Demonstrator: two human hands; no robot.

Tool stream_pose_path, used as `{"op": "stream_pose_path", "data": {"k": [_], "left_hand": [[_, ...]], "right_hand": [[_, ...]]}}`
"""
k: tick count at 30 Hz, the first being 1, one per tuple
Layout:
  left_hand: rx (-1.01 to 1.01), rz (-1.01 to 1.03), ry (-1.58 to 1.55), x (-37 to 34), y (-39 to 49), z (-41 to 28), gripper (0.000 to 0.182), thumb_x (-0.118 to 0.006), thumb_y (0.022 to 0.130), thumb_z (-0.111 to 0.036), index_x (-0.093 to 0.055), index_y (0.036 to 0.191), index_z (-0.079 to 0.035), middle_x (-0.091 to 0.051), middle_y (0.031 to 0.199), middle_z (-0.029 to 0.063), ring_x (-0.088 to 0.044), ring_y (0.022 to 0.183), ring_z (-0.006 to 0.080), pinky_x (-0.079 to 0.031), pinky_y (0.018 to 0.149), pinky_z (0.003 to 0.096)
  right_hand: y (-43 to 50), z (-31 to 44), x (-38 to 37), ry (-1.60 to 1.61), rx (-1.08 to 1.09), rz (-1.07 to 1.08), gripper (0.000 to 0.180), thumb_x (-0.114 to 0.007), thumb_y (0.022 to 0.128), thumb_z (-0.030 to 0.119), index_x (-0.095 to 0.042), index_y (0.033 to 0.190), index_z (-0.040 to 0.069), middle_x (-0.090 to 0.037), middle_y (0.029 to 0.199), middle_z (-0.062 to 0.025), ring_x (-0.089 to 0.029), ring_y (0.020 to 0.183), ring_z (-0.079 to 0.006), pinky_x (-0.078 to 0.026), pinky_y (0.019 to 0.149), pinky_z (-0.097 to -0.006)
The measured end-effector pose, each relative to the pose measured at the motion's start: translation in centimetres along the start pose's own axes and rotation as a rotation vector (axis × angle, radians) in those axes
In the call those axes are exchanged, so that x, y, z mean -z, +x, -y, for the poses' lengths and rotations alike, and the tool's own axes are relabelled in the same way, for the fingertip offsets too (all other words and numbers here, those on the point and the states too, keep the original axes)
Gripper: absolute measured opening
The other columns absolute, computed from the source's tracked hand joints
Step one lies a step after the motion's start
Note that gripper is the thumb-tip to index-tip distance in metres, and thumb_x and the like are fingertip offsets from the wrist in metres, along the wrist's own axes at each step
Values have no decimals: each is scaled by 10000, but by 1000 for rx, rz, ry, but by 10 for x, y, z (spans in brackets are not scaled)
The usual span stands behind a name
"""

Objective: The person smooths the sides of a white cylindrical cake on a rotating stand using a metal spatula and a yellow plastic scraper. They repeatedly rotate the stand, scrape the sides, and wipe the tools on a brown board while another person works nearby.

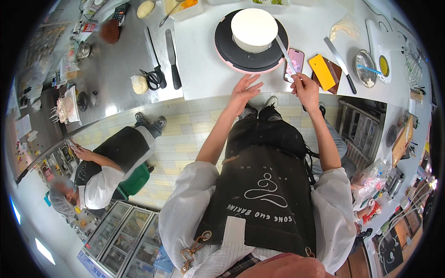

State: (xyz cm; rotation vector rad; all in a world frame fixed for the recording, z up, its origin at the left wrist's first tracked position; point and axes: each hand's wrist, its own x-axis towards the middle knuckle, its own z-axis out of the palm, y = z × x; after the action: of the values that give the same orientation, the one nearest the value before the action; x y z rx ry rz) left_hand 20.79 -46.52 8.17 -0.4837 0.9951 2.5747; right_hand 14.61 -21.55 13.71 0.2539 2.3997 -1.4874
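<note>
A round cake [254, 26] coated in smooth white cream stands on a black turntable [226, 45] with a pink rim. My right hand [307, 91] grips a metal icing spatula [285, 54]. Its straight blade slants up and left over the turntable, with the tip close by the cake's right side; whether it touches the cream I cannot tell. Just below the turntable's front rim is my left hand [245, 91], empty, with fingers spread. A phone [297, 57] with a pink screen lies under and beside the spatula blade.
Right of the phone lie a yellow scraper [321, 72], a long knife [336, 57] and a bowl [365, 64]. On the left are a spatula [171, 52], a serrated knife [151, 47] and black scissors [152, 79]. Another person [114, 153] stands at left, near a green bin [137, 179].
</note>
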Motion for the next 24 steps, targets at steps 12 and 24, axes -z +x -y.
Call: {"op": "stream_pose_path", "data": {"k": [12,24], "left_hand": [[-80,-22,111,3,0,7,804,-592,863,130,-266,1562,-100,-394,1555,149,-426,1416,328,-432,1078,411],[-295,-130,207,2,-5,6,864,-619,876,94,-184,1595,-112,-367,1566,154,-455,1389,342,-432,1078,428]], "right_hand": [[0,-2,2,-48,34,19,218,-632,970,190,-737,1078,31,-698,681,-62,-658,548,-99,-504,512,-257],[-3,-4,5,-55,21,26,225,-643,967,189,-734,1091,26,-704,682,-70,-655,539,-103,-502,515,-259]]}}
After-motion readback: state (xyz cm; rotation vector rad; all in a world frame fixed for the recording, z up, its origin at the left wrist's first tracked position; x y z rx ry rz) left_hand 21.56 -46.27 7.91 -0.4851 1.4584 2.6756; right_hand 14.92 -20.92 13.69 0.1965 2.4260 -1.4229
